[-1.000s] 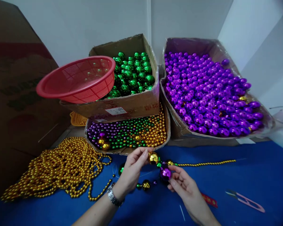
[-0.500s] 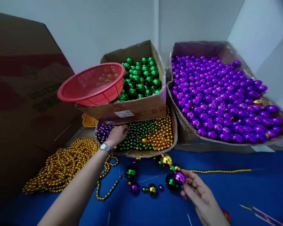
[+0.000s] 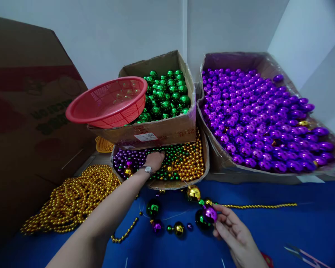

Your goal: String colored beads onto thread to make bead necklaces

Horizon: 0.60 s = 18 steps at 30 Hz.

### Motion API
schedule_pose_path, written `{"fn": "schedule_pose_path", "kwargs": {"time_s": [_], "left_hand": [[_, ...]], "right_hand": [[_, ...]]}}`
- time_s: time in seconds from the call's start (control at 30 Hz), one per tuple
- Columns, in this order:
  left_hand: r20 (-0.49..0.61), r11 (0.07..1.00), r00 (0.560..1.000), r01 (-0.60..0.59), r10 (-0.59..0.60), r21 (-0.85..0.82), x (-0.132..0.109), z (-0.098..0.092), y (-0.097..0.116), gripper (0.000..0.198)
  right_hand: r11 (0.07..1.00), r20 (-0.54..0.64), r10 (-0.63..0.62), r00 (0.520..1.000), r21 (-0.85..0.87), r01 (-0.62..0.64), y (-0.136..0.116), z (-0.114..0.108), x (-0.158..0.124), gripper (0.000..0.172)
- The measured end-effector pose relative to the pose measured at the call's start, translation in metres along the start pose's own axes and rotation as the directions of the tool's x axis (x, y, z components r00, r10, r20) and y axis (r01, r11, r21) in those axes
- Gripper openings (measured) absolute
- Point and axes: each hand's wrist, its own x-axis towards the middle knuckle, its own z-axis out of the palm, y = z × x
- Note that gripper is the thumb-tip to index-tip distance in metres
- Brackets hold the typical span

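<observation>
The left hand (image 3: pixel 155 160), in the head view, rests among the small beads (image 3: pixel 190 165) in the lower box (image 3: pixel 181 185), on the green stretch between purple and gold. Its fingers are curled in; whether they grip a bead cannot be told. The right hand (image 3: pixel 231 230) is pinched, thumb and fingers closed on the right edge of a purple ball (image 3: pixel 210 214) near the front of the worktop (image 3: pixel 162 253).

The step in hand looks like picking out small beads while the right hand steadies the piece. The next move seems to call for a sure fingertip hold on 1 small, slick bead, with the purple ball kept steady.

That ball is glossy and mirror-bright, just above a darker green ball (image 3: pixel 201 219). A gold ball (image 3: pixel 193 193) sits behind it, small green and gold beads between. To the left, more shiny balls lie in a loose arc beside a thin clear thread (image 3: pixel 173 215).
</observation>
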Motion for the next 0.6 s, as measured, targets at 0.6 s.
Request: {"fn": "schedule_pose_path", "kwargs": {"time_s": [0.6], "left_hand": [[0.17, -0.253, 0.985, 0.157, -0.033, -0.955, -0.123, 0.0, 0.079, 0.02]], "right_hand": [[0.993, -0.004, -0.028, 1.0, -0.116, 0.028, -0.018, 0.009, -0.005, 0.045]]}}
